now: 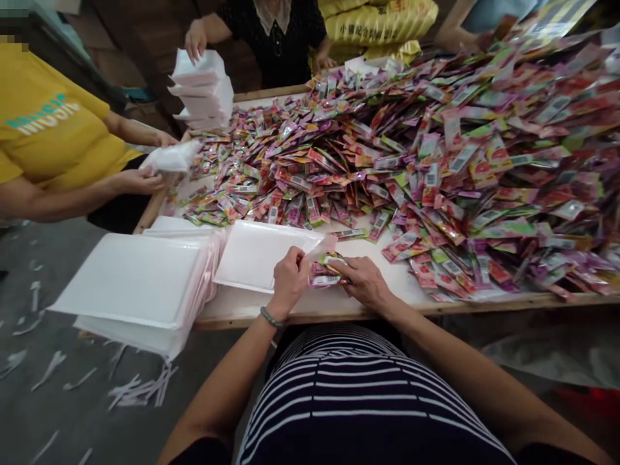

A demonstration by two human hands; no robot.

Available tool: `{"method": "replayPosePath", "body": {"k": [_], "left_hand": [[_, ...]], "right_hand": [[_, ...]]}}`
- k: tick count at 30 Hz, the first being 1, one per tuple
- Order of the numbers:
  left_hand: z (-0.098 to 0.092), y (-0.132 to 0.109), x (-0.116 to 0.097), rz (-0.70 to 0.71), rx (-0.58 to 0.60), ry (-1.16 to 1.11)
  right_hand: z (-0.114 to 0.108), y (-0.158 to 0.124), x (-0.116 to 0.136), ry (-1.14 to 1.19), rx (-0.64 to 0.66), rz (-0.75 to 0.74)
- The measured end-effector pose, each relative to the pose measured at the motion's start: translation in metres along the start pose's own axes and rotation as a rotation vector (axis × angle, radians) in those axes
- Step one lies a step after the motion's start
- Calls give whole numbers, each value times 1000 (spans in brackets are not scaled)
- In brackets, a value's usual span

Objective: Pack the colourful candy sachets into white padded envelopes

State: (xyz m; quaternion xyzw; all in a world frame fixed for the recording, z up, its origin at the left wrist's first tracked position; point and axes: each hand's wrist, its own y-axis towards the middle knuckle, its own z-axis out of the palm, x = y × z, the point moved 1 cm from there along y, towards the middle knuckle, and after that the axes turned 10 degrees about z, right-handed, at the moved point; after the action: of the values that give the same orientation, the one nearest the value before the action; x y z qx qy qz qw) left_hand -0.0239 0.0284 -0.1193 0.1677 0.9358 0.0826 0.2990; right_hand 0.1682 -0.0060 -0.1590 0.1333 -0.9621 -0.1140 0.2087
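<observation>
My left hand (292, 279) is closed on the open end of a white padded mailer (261, 252) that lies on the table. In my right hand (365, 281) is a small bunch of colourful snack packets (325, 270), their ends at the mailer's mouth. Whether the packets are inside the opening or just before it, I cannot tell. Beyond and to the right of my hands spreads a big heap of the same packets (349, 155). A stack of white mailers (130, 278) sits left of my left hand, overhanging the table's edge.
At the left a person in a yellow shirt (48, 129) holds a white mailer (172, 157). Across the table, another person's hand (196, 40) rests on a pile of white mailers (206, 90). Yellow sacks (378, 29) stand behind. Paper strips (143, 387) litter the floor.
</observation>
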Motion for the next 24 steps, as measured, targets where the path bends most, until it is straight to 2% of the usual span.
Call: {"method": "replayPosePath", "body": {"k": [4, 7, 9, 10, 14, 15, 18, 20, 22, 24], "left_hand": [[-1, -8, -3, 130, -5, -41], [2, -9, -6, 232, 27, -36], [5, -9, -8, 264, 49, -50], [6, -9, -8, 260, 55, -63], [9, -10, -11, 149, 36, -183], [9, -10, -11, 120, 32, -232], [9, -10, -13, 66, 11, -392], [8, -8, -15, 21, -37, -518], [5, -4, -18, -38, -98, -671], [-2, 1, -24, -88, -144, -830]], "right_hand": [[-6, 6, 9, -158, -16, -117], [-8, 14, 10, -166, 67, -31], [-7, 16, 12, -146, 77, 36], [-5, 16, 14, -138, 74, 21], [5, 14, 25, -39, 128, -266], [7, 15, 26, 7, 137, -285], [9, 23, 23, 96, 106, -154], [4, 30, 24, 141, 147, -113], [-10, 38, 29, 230, 243, -160], [-36, 45, 35, 336, 286, -191]]}}
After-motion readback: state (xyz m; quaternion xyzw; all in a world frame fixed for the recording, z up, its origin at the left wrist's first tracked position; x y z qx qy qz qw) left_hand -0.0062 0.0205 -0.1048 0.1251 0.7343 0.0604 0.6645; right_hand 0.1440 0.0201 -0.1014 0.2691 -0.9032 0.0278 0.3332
